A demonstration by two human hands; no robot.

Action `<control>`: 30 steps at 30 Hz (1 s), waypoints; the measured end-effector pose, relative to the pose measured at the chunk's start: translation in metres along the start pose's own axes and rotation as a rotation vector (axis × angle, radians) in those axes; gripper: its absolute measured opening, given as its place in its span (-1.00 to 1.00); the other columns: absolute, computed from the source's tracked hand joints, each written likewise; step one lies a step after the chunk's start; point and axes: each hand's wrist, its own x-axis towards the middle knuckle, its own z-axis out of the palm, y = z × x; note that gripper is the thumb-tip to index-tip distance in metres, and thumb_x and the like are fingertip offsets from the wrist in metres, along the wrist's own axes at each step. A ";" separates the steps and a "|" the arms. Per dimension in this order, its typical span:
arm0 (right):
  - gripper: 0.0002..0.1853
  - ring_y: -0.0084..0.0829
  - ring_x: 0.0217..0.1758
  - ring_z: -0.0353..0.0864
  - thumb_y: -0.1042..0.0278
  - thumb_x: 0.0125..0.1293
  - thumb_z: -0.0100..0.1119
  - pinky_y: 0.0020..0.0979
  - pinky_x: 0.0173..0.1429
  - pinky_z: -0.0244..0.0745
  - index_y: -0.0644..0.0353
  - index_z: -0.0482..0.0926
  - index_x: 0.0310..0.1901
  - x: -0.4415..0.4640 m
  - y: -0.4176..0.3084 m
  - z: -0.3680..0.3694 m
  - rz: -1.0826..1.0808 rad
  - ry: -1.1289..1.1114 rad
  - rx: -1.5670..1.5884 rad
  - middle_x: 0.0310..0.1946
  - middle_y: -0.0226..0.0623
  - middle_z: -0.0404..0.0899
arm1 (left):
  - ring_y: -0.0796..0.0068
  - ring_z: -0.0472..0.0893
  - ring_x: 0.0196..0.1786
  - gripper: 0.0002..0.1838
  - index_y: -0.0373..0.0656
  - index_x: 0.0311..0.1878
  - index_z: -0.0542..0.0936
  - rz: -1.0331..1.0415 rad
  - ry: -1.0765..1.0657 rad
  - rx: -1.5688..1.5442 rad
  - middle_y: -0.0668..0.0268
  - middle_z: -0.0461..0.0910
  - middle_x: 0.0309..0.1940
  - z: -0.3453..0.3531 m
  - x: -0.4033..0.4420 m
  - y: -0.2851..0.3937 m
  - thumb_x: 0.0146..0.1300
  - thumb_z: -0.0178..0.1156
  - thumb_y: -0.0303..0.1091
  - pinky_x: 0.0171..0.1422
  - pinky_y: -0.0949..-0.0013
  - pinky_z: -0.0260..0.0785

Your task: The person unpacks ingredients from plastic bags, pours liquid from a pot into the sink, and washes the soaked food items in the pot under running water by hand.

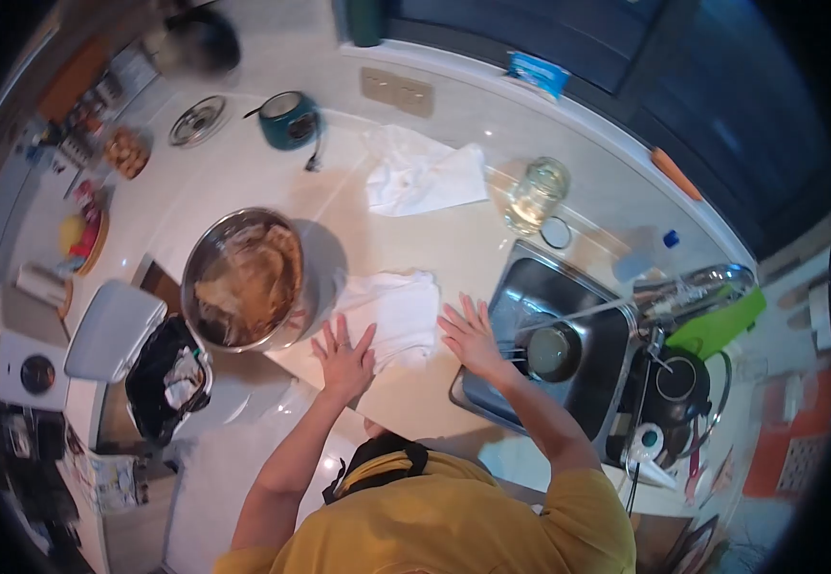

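Note:
A white cloth (391,316) lies spread on the pale counter between my two hands. My left hand (343,362) rests at the cloth's lower left corner, fingers spread. Near its right edge, beside the sink (568,397), is my right hand (471,335), its fingers apart as well. Neither hand grips anything. Left of the cloth, a large steel pot (243,277) holds brownish contents that look like sheets or skins in liquid. A bowl-like vessel (551,352) sits inside the sink, partly behind my right forearm.
Behind the cloth lies crumpled white paper or cloth (425,172). A glass jar (537,194) stands by the sink's back corner, its lid (556,232) beside it. A teal pot (288,121) is at the back left. An open bin (162,383) stands below the steel pot.

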 end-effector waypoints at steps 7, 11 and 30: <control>-0.43 -0.19 -0.11 0.51 0.42 0.20 0.09 -0.29 0.01 0.39 0.34 0.19 0.24 -0.173 0.110 -0.054 1.101 0.857 -0.009 -0.10 -0.01 0.50 | -0.41 -0.40 0.37 -0.25 0.14 0.34 0.20 0.004 -0.004 0.041 -0.28 -0.37 0.36 0.023 0.012 0.044 0.09 0.07 0.19 0.21 -0.52 -0.44; -0.23 -0.19 -0.10 0.51 0.44 0.15 0.07 -0.36 0.02 0.36 0.37 -0.09 0.34 -0.230 0.181 -0.111 1.575 1.191 0.187 -0.12 0.07 0.48 | -0.43 -0.33 0.37 -0.26 0.15 0.34 0.19 0.119 0.008 0.065 -0.26 -0.35 0.36 0.028 0.024 0.056 0.09 0.08 0.15 0.18 -0.55 -0.40; -0.09 -0.20 0.15 0.33 0.57 0.01 0.12 -0.37 0.24 0.18 0.37 -0.20 0.36 -0.193 0.201 -0.108 1.492 1.183 0.301 0.20 0.10 0.20 | -0.21 -0.27 0.42 -0.31 0.16 0.32 0.24 0.421 -0.038 0.074 -0.02 -0.28 0.42 0.028 0.045 0.075 0.11 0.08 0.14 0.18 -0.54 -0.35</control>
